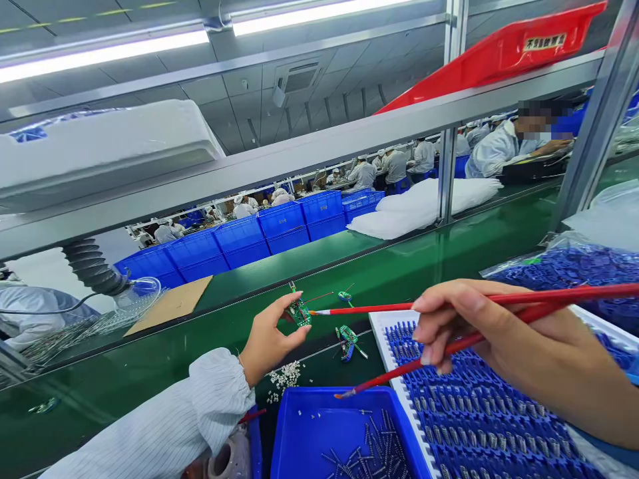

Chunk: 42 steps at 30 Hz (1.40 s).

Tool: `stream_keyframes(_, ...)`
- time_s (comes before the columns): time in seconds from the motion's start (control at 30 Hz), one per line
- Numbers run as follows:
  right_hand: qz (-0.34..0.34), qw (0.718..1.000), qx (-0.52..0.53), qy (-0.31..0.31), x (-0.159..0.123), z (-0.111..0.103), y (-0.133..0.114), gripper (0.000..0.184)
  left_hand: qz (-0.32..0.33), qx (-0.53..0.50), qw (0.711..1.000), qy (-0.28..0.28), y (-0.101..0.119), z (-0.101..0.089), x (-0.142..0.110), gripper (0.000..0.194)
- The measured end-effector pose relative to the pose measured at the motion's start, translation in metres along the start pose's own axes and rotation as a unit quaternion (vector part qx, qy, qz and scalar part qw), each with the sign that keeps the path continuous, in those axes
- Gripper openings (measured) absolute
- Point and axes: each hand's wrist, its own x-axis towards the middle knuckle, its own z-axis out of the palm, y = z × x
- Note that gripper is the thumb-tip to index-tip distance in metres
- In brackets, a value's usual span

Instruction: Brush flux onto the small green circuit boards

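Between the thumb and fingers of my left hand is a small green circuit board, held up over the green belt. My right hand is closed around two red-handled brushes. The upper brush has its tip at the board's right edge; whether it touches I cannot tell. The lower brush slants down, its bristles above the blue bin. Behind and below the held board, another green board with a blue part and a small board lie on the work surface.
Small white pieces are scattered left of the blue bin, which holds dark spring-like parts. At right, a white foam tray carries rows of blue parts. Metal posts and a shelf rail frame the bench. Co-workers sit beyond.
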Motion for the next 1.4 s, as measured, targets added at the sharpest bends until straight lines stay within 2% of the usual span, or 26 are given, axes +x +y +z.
stream_keyframes(0.1,0.009,0.994,0.093,-0.053,0.004,0.003,0.007,0.032,0.024,-0.001,1.000,0.003,-0.001,0.001,-0.002,0.039)
stream_keyframes(0.27,0.012,0.992,0.117,-0.037,0.009,0.001,0.012,0.033,0.029,0.010,1.000,0.005,-0.002,0.000,-0.005,0.029)
stream_keyframes(0.43,0.039,0.990,0.135,-0.023,0.013,0.004,0.011,0.036,0.041,0.036,0.999,-0.001,0.000,-0.002,-0.007,0.031)
stream_keyframes(0.7,0.066,0.988,0.136,-0.018,0.018,0.007,0.012,0.042,0.082,0.056,0.995,-0.002,0.003,-0.001,-0.006,0.033)
stream_keyframes(1.13,0.073,0.989,0.130,-0.022,0.017,0.010,0.015,0.039,0.128,0.071,0.989,0.011,0.000,-0.001,-0.007,0.033)
stream_keyframes(1.4,0.073,0.991,0.096,-0.055,0.015,0.013,0.015,0.041,0.149,0.068,0.986,0.015,-0.004,0.000,-0.007,0.028)
